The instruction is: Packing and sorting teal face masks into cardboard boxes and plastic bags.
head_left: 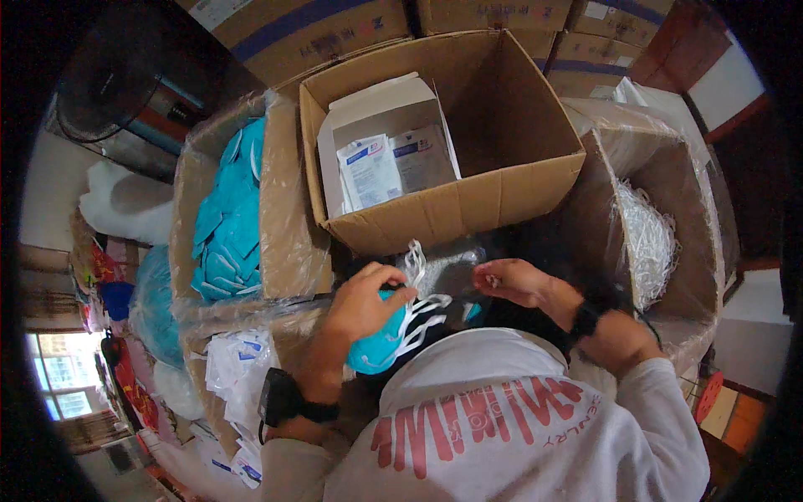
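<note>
My left hand (361,303) is closed around several teal face masks (374,353), held in front of my chest. White ear loops (425,322) stick out from the masks to the right, and one loop rises above my fingers. My right hand (517,282) is a short way to the right, its thumb and fingertips pinched together. Whatever may be between those fingertips is too small to make out. Below and between the hands lies a clear plastic bag (456,272), partly hidden.
Ahead stands an open cardboard box (443,222) holding a white carton (329,171) of flat white packets (370,173). A box of teal masks (230,226) is at left, with white packets (238,364) nearer me. White straps (648,247) fill a plastic-lined box at right. Stacked cartons (322,33) stand behind.
</note>
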A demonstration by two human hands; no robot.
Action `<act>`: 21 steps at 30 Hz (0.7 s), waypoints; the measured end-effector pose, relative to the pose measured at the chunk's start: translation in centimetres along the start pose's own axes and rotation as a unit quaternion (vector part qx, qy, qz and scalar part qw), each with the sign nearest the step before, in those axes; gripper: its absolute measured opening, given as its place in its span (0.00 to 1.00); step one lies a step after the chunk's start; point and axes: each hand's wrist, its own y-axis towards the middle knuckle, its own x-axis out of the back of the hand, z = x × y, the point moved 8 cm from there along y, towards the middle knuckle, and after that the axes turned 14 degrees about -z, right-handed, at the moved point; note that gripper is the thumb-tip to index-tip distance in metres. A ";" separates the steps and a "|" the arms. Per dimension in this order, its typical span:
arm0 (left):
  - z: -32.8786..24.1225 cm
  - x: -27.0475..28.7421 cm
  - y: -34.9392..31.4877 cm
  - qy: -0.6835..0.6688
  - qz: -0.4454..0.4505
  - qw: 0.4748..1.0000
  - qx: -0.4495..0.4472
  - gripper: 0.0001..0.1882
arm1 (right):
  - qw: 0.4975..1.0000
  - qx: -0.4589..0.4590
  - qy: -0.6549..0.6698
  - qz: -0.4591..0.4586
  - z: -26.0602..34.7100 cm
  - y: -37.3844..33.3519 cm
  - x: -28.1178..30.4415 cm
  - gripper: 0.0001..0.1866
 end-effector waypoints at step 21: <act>0.5 7.1 1.2 -0.326 -0.216 0.913 0.113 0.26 | 0.849 0.136 -0.334 0.387 3.2 -7.6 -17.2 0.20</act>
